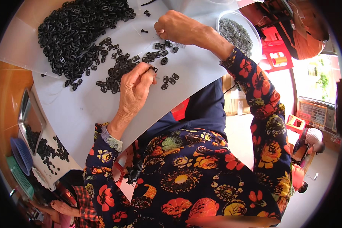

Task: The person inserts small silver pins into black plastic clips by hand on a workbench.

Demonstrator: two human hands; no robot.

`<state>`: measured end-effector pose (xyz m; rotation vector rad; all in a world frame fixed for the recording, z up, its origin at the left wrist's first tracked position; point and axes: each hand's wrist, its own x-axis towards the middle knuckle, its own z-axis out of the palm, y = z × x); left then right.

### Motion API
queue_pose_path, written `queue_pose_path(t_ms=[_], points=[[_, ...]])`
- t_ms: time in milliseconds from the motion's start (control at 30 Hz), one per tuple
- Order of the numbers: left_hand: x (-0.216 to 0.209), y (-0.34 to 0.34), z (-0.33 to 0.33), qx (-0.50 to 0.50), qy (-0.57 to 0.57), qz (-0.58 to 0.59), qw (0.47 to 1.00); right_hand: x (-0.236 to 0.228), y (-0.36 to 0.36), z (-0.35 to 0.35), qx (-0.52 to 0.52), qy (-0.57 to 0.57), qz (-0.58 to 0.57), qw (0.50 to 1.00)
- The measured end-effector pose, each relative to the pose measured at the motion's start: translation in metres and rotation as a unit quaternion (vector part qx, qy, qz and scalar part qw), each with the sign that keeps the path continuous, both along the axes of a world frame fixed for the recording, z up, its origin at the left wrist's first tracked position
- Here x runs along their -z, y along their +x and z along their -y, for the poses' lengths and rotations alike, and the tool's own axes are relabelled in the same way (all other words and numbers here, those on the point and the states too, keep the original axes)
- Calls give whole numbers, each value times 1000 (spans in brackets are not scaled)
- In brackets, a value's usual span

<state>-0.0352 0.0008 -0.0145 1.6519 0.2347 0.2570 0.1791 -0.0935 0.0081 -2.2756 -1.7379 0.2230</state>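
Note:
My left hand is closed, its thumb and fingertips pinching a small black plastic piece like a cord-lock part. Loose black two-hole pieces lie scattered on the pale tabletop beside and beyond that hand. Farther off, my right hand is closed with its fingers curled down near the surface; whatever they hold is hidden. Just left of it lies a small black pin-like part. A few more two-hole pieces sit apart, nearer my lap.
A big heap of black pieces fills the far left. Right of my right wrist stands a round tub of small grey wire springs. At lower left are a metal tray, blue basket and green basket. Other people sit nearby.

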Motion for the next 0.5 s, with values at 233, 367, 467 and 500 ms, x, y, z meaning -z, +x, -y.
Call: queue_pose_path(t_ms=[233,367,467,500], points=[[1,-1,-1,-7,-13,6,1000,-8,1,3,-24,20,-62,998],[2,0,1,-12,-12,13,1000,2,-6,6,-16,26,-62,998],[1,-1,1,-15,-7,0,1000,0,-4,7,2,31,-41,999],[1,-1,1,-12,-7,1,1000,-3,-2,8,11,22,-58,998]])
